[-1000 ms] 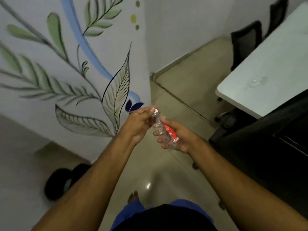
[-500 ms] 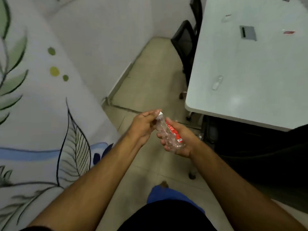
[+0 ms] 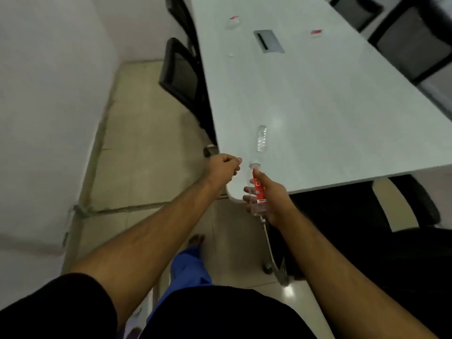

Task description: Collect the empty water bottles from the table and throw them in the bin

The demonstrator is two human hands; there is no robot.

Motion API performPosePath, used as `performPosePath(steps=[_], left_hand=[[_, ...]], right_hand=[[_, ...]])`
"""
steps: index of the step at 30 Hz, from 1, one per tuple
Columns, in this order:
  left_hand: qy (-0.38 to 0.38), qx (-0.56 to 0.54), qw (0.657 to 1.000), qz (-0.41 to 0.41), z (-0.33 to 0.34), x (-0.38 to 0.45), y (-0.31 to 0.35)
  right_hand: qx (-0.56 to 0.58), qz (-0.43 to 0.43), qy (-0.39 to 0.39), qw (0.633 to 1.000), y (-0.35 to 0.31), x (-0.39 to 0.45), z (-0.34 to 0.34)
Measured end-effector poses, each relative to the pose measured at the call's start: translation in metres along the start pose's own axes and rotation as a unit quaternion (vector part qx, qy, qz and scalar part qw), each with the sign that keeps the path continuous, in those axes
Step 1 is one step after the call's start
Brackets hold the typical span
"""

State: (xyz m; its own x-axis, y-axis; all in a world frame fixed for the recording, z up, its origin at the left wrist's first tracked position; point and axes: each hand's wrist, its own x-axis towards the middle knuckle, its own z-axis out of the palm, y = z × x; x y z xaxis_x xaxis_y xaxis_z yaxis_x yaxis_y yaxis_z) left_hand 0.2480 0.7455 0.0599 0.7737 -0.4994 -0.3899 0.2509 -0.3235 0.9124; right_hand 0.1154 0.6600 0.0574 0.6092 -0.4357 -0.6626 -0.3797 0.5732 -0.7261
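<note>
Holding bottle (image 3: 257, 192) in right hand (image 3: 271, 199), left hand (image 3: 223, 167) loosely fisted, next reaching for table (image 3: 318, 106) bottle (image 3: 261, 138).

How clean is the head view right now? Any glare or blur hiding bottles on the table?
Head view: dim and soft, wide-angle bending at the edges; a pale glare patch on the table beside the clear bottle makes it faint; far bottles are blurry smudges; the right hand and its red-labelled bottle read clearly.
</note>
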Motion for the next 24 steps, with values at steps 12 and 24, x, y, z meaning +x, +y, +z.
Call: performPosePath(steps=[12, 24], left_hand=[[-0.165, 0.335, 0.926, -0.058, 0.07, 0.231, 0.019], [-0.191, 0.293, 0.935, -0.057, 0.105, 0.234, 0.003]], right_hand=[[0.051, -0.015, 0.342, 0.938, -0.053, 0.134, 0.008], [0.164, 0.034, 0.357, 0.919, -0.035, 0.125, 0.014]])
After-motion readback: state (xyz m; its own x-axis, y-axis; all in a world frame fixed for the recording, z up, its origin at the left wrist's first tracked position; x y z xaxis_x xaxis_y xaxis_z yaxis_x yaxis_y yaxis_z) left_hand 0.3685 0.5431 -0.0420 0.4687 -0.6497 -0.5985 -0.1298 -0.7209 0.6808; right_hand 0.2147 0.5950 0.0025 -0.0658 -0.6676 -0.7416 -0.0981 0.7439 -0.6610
